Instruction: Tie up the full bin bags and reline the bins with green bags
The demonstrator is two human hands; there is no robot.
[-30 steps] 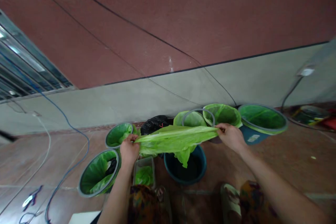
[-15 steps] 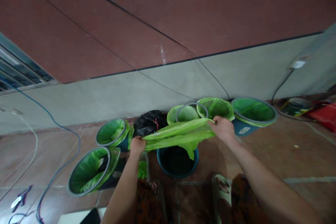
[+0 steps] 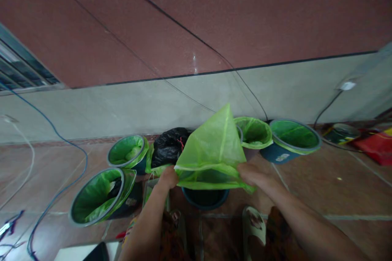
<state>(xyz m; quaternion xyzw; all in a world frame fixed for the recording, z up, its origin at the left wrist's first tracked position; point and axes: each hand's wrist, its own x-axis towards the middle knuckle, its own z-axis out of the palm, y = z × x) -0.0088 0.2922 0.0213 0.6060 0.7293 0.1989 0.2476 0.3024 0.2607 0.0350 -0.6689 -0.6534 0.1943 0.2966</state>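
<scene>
Both my hands hold a light green plastic bag (image 3: pixel 214 147) by its open edge above an unlined dark teal bucket (image 3: pixel 204 197). My left hand (image 3: pixel 168 178) pinches the bag's left corner. My right hand (image 3: pixel 250 173) grips its right side. The bag billows upward into a pointed shape, with its mouth spread between my hands. It hides the bucket behind it.
Several buckets lined with green bags stand along the wall: two on the left (image 3: pixel 126 153) (image 3: pixel 97 196) and two on the right (image 3: pixel 252 132) (image 3: pixel 294 135). A black bag (image 3: pixel 168 145) lies behind. Cables (image 3: pixel 52 187) trail on the left floor. My sandaled feet (image 3: pixel 254 220) are below.
The bag, stretched flat between my hands before, has puffed up into a tall peak. Both hands have dropped lower and closer together over the teal bucket.
</scene>
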